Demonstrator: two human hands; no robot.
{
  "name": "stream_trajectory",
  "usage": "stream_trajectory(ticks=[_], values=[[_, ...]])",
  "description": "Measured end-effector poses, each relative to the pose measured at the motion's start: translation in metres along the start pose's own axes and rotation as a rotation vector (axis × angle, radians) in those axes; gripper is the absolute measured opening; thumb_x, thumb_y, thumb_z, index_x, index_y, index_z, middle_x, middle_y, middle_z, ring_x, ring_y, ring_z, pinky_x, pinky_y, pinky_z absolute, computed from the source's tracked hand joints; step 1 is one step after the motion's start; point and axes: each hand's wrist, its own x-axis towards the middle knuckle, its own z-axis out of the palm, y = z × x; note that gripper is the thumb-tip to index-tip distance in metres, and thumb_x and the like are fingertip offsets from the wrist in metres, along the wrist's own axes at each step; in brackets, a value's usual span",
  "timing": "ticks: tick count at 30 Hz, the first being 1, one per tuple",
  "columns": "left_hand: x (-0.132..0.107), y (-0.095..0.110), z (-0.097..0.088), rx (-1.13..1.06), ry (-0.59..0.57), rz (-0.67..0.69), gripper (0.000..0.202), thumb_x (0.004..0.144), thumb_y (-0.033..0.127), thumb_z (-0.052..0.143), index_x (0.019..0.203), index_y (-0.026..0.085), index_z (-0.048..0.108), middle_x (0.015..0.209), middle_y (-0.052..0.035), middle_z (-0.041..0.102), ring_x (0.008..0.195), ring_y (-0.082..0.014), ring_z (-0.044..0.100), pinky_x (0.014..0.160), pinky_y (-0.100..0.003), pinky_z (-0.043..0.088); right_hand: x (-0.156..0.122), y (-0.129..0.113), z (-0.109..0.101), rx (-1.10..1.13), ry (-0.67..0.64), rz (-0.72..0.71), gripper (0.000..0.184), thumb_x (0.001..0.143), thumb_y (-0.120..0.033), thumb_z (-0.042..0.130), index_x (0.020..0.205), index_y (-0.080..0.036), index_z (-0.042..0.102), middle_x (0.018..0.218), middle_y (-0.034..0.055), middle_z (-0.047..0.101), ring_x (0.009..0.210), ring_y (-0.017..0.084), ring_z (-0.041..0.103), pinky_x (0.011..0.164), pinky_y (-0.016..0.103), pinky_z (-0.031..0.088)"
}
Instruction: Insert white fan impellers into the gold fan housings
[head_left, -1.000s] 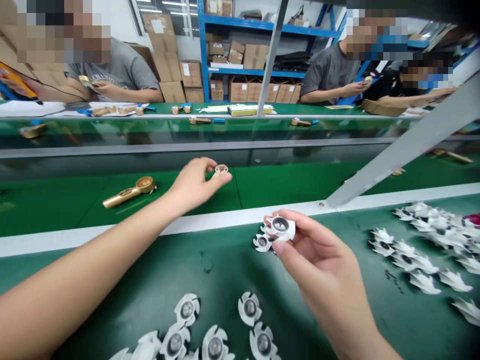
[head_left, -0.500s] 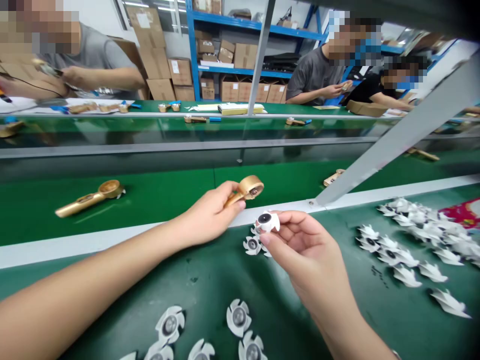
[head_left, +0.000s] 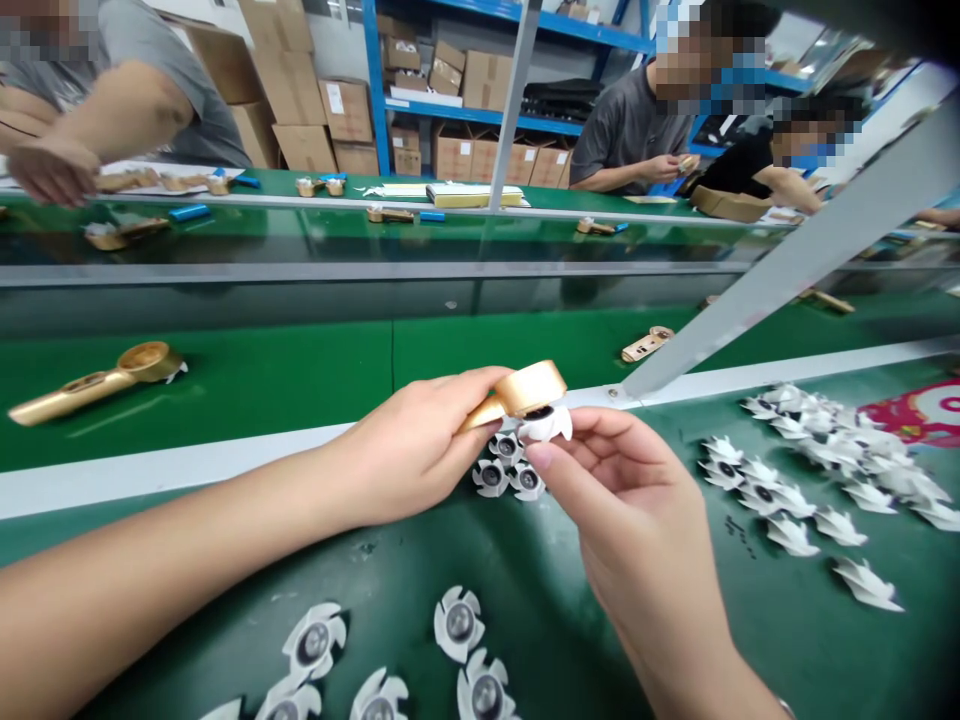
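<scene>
Left hand [head_left: 405, 450]: gold handle [head_left: 525, 392]; right [head_left: 622, 490]: white insert [head_left: 549, 425], perhaps.

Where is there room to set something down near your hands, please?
The green belt has room between the gold handle and your left hand. The mat has room between your right hand and the white pieces at right. It is crowded under your hands and among those white pieces.

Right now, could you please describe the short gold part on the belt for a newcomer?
Find the grey metal strut slanting across the right side. Just above its lower end, on the green conveyor belt, lies a flat gold part; unlike the long-handled gold piece far left, it has no round cup.
</scene>
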Motion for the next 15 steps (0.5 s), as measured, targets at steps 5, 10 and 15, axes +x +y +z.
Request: stream_trajectory(ticks=[5,10,15], values=[[-0.0011,-0.0004,-0.0032,0.022,-0.014,0.021,0.032,0.1,0.025,0.044,0.13,0.021,0.053,0.124,-0.0059,0.066,0.106,-0.0218,0.064,0.084,-0.026,0.044,0.0014,0.0024,-0.001,0.094,-0.028,0.037,0.019,0.076,-0.014,0.081,0.089,-0.025,0.074,0.082,-0.001,0.078,0.075,0.013,0.074,0.065,0.019,0.062],[-0.0012,-0.0022,-0.0038,-0.007,0.015,0.108,0.028,0.101,0.022,0.042,0.125,0.02,0.056,0.125,-0.0059,0.067,0.112,-0.0208,0.064,0.089,-0.024,0.043,0.0023,0.0049,-0.005,0.154,-0.079,0.074,0.018,0.078,-0.017,0.082,0.093,-0.024,0.075,0.084,0.0011,0.078,0.075,0.011,0.072,0.068,0.018,0.06],[-0.0028,-0.0029,-0.0055,0.003,0.009,0.116,0.033,0.1,0.022,0.043,0.13,0.02,0.054,0.133,-0.0068,0.064,0.117,-0.0219,0.063,0.093,-0.026,0.046,0.0017,0.004,-0.0071,0.178,-0.077,0.096,0.02,0.076,-0.021,0.084,0.093,-0.025,0.075,0.085,0.0014,0.078,0.076,0.012,0.073,0.07,0.019,0.061]])
